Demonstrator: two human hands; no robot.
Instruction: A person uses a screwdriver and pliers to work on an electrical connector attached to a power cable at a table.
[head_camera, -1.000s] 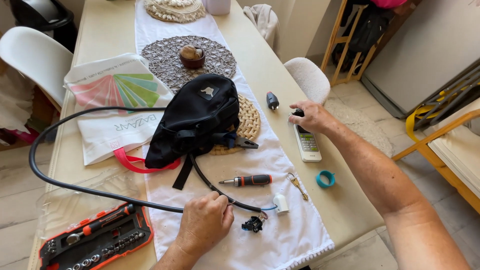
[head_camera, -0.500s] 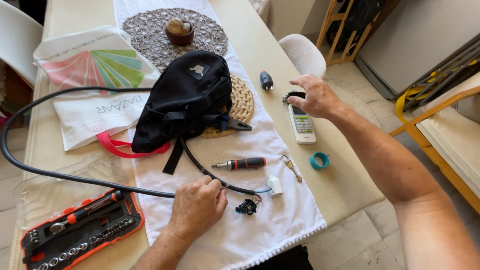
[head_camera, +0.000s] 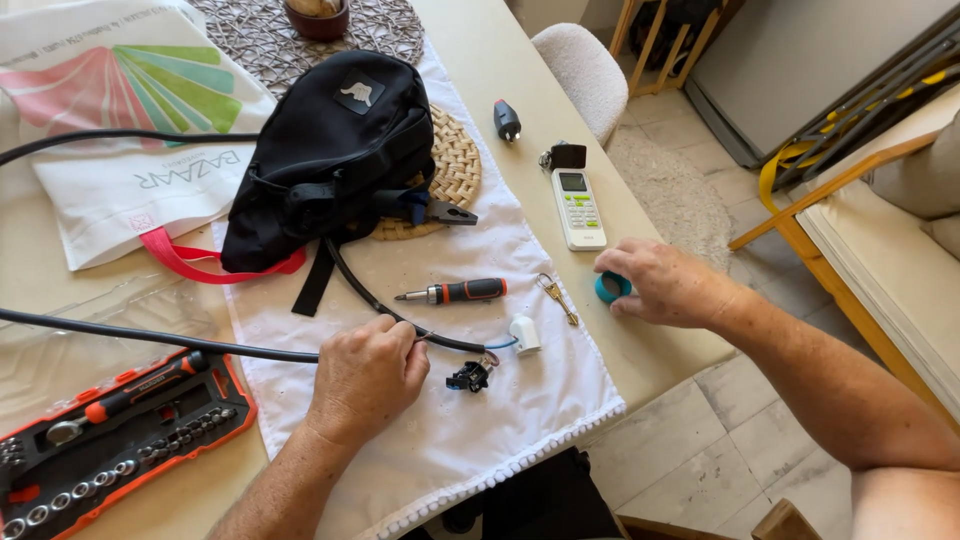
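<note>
My left hand (head_camera: 365, 380) is closed around a long black cable (head_camera: 150, 338) on the white cloth (head_camera: 520, 420). The cable's stripped end shows thin wires beside a small white plug part (head_camera: 524, 334) and a small black connector (head_camera: 470, 376). My right hand (head_camera: 665, 285) rests near the table's right edge, its fingers on a small teal roll of tape (head_camera: 608, 287). A screwdriver with a black and orange handle (head_camera: 455, 292) lies between the two hands, next to a small brass key (head_camera: 556, 298).
A black bag (head_camera: 335, 150) sits on a woven mat. A white remote (head_camera: 578, 206), black key fob (head_camera: 566, 156) and black plug (head_camera: 507, 119) lie to the right. An orange-edged socket set (head_camera: 110, 425) sits front left, a printed tote bag (head_camera: 120, 120) behind. Chairs stand right.
My right hand has come from the key fob by the remote down to the teal tape roll. The left hand keeps its hold on the cable. The view has shifted closer.
</note>
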